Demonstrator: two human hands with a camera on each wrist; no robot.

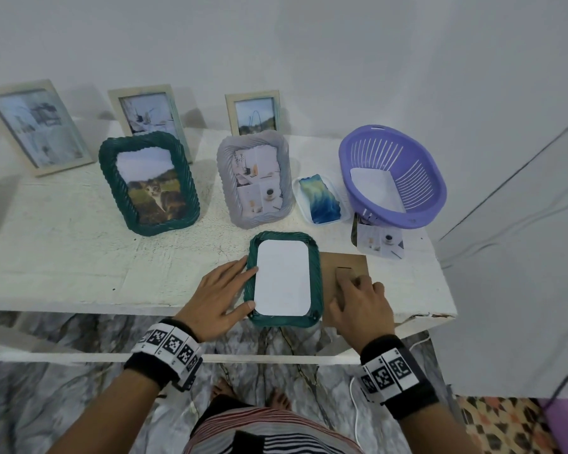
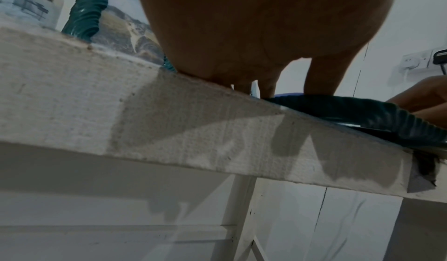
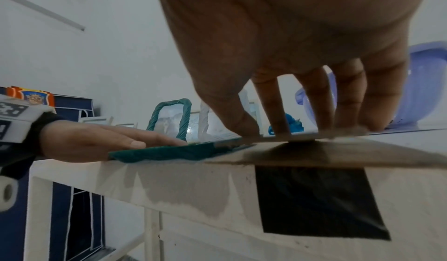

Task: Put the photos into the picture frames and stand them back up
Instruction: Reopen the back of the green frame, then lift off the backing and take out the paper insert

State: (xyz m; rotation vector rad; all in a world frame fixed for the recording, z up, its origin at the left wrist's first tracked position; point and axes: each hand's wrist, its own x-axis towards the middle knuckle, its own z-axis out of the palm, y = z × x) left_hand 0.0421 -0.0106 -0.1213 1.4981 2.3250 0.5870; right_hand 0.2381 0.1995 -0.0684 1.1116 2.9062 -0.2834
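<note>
A dark green woven frame (image 1: pixel 315 276) lies face down at the table's front edge, with a white photo back (image 1: pixel 282 278) set into it. My left hand (image 1: pixel 240 288) lies flat, its straight fingers and thumb resting on the frame's left rim (image 2: pixel 350 110). Just right of the frame lies the brown backing board (image 1: pixel 332 267), overhanging the table edge. My right hand (image 1: pixel 354 290) is arched over the board, fingertips (image 3: pixel 278 123) and thumb pressing down on its top (image 3: pixel 350 148) near the stand flap. In the right wrist view the left hand (image 3: pixel 108 140) shows beside the frame (image 3: pixel 169 152).
Standing behind are a green frame with a cat photo (image 1: pixel 148 185), a grey frame (image 1: pixel 254 181) and three pale frames at the wall. At right sit a tray with a blue-green object (image 1: pixel 320 199), a purple basket (image 1: pixel 392 176) and a loose photo (image 1: pixel 379 244).
</note>
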